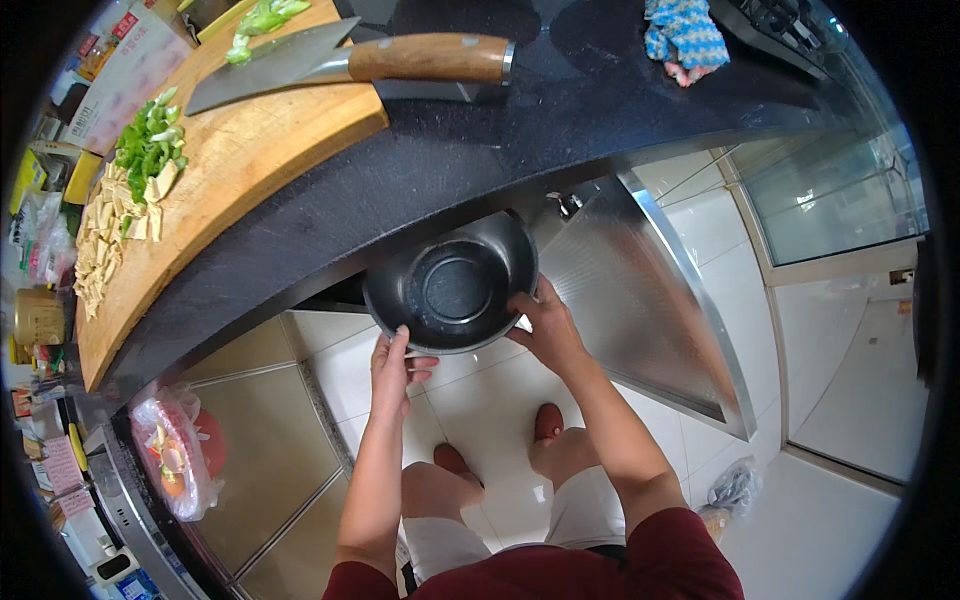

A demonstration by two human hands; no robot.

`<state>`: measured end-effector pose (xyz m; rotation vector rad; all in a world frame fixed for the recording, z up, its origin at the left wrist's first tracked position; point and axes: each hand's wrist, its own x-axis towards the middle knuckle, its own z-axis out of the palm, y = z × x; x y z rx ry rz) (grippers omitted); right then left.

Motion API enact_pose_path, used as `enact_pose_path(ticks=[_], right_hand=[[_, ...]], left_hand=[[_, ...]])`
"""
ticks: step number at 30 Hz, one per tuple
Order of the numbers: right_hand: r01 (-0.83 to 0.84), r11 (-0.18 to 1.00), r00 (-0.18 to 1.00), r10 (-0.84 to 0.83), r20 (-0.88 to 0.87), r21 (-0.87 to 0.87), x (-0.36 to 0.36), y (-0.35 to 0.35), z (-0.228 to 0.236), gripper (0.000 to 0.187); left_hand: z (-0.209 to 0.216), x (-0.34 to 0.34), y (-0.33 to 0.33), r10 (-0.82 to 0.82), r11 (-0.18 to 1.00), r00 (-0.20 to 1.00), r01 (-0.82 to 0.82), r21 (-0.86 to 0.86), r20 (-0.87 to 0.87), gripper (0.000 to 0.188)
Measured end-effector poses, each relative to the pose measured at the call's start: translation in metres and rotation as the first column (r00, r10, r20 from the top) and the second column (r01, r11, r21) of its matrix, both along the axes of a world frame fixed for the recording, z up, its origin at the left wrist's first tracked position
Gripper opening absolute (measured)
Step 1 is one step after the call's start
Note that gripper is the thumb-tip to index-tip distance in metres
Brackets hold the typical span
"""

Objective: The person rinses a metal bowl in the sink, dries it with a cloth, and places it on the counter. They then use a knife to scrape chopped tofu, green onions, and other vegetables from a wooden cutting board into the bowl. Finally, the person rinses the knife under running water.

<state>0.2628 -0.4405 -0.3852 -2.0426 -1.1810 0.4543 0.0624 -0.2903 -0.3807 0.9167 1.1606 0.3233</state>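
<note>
A deep, round black pot (455, 285), smooth inside with nothing in it, is tilted toward me just below the counter's front edge. My left hand (395, 368) grips its near-left rim, thumb over the edge and fingers beneath. On the right side, my right hand (545, 325) closes on the rim with the thumb inside. The pot's far edge lies in shadow under the counter, beside an open cabinet door (640, 300) with a ribbed, translucent panel.
A wooden cutting board (260, 150) holds a cleaver (400, 62), chopped green pepper (152, 135) and pale sliced pieces (105, 235). A blue-and-white cloth (688, 40) lies on the dark counter (600, 90). A bagged item (175, 455) sits at lower left.
</note>
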Motion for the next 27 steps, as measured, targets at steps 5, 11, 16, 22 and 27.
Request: enact_pose_path(ticks=[5,11,16,22,27], right_hand=[[0.006,0.997,0.99,-0.017,0.14,0.083,0.005,0.011,-0.024,0.035],[-0.013,0.998,0.997,0.007,0.08,0.069,0.008,0.024,-0.047,0.033],[-0.035,0.989,0.991,0.016,0.135,0.141,-0.002,0.044,-0.057,0.036],[-0.054,0.977,0.972,0.005,0.234,0.205,-0.015,0.061,-0.084,0.039],[-0.077,0.97,0.95,0.0,0.313,0.231,-0.026,0.061,-0.079,0.042]], left_hand=[[-0.008,0.006,0.012,0.03,0.528,0.954,0.239,0.815,-0.298,0.057],[-0.012,0.001,0.034,0.134,-0.092,0.823,0.565,0.82,-0.552,0.06],[-0.016,0.0,0.05,0.178,-0.226,0.693,0.72,0.656,-0.699,0.055],[-0.062,-0.017,0.085,0.384,-0.355,0.569,0.818,0.452,-0.727,0.061],[-0.067,-0.023,0.098,0.358,-0.325,0.431,0.889,0.322,-0.828,0.05]])
